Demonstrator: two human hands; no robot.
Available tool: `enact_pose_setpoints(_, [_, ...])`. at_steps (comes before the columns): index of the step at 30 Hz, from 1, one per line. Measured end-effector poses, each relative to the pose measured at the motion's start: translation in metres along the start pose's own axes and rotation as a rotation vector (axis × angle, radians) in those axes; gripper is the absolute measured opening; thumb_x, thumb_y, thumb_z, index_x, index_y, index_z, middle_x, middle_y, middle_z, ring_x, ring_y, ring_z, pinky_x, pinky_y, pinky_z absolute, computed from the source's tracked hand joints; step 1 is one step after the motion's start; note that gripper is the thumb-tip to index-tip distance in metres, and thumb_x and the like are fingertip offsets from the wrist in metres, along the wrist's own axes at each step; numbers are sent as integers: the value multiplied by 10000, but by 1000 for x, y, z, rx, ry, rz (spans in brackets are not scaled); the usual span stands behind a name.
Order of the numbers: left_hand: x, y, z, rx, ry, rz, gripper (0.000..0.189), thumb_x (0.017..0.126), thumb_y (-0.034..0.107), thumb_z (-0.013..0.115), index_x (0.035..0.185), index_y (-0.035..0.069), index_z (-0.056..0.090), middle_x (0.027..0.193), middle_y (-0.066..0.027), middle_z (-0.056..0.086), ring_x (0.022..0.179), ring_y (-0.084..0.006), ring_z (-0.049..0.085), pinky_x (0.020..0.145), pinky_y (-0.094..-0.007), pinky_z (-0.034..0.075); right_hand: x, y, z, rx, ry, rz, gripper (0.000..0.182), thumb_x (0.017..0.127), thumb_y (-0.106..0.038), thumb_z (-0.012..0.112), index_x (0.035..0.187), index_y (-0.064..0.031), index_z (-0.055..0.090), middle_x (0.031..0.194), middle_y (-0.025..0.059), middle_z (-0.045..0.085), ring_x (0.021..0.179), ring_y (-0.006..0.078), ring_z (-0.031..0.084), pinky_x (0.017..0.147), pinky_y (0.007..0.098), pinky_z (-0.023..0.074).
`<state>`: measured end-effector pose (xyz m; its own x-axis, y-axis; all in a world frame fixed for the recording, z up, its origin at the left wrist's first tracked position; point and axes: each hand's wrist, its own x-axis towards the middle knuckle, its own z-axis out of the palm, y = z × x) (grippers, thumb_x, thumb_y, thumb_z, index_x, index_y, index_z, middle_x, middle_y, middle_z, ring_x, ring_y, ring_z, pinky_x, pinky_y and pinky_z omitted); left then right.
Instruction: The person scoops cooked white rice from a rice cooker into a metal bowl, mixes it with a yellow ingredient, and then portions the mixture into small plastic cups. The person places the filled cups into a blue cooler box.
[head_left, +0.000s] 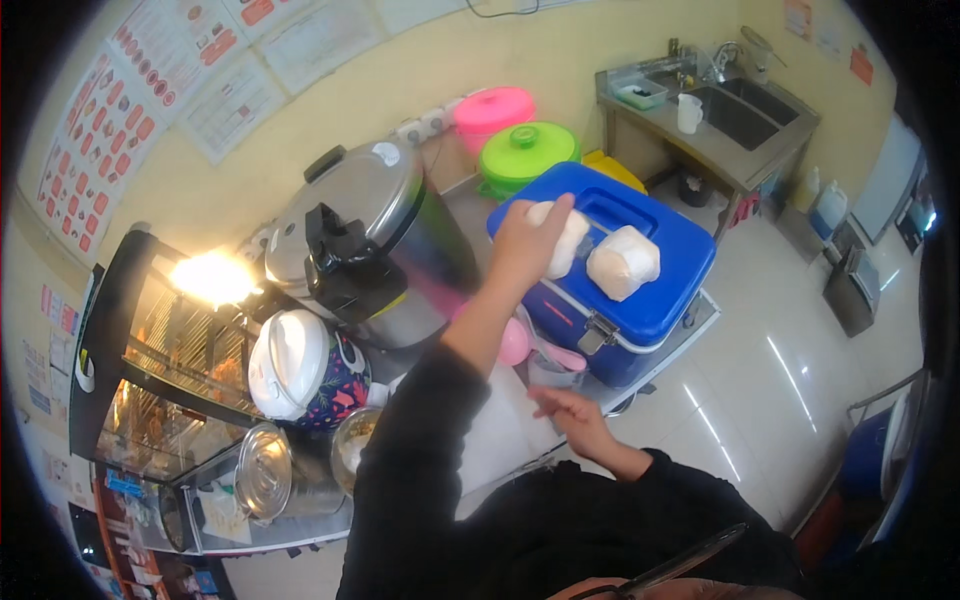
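Note:
My left hand (525, 244) reaches over the blue cooler box (679, 259) and grips a white wrapped bundle (568, 244) from its near left side. Another rounded white bundle (624, 262) rests on the cooler's lid, just to the right. What the bundles contain cannot be told. Lower down, my right hand (574, 421) is held in front of my body with fingers apart and nothing in it. Between the hands, a pink scoop (559, 354) lies over a clear container (553, 373), beside the cooler's front. A white board or sheet (499, 427) lies on the table under my left forearm.
A large steel cooker (427, 247), a floral rice cooker (341, 382) and a steel pot (311, 472) stand left, near a lit glass display case (172, 360). Green (529, 154) and pink (491, 112) lidded tubs stand behind the cooler. A steel sink (735, 116) is back right.

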<state>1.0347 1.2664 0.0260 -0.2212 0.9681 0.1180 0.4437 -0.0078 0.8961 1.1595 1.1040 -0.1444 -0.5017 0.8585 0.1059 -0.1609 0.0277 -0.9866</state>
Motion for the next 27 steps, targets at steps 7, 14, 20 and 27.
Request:
enact_pose_setpoints(7, [21,34,33,833,-110,62,737,890,598,308,1244,-24,483,1282,-261,461,1240,-376,395,1010,-430,313,-9,-4,3,39,2,85,482,774,117,365,1206,-2,545,1168,85,556,882,146,582,809,260,445])
enact_pose_setpoints(14, [5,-10,-58,265,397,626,289,863,257,562,1022,16,577,1084,-179,544,1038,-340,488,884,-409,379,3,-10,27,-38,-107,98,388,831,76,409,1176,-6,566,1110,91,572,854,148,585,794,258,454])
enact_pose_setpoints(20, [-157,-80,-227,461,523,147,210,848,207,593,764,21,641,704,-124,592,660,-280,581,628,-364,461,10,6,59,-64,-268,100,286,846,48,446,1063,-9,624,1012,93,608,855,155,596,776,259,462])
enact_pose_setpoints(27, [-280,-244,-276,879,433,-217,272,831,283,606,886,22,660,856,-191,630,776,-360,610,697,-426,479,59,17,147,-520,-353,-186,228,840,-95,544,1058,-56,595,982,176,603,900,332,591,794,369,477])
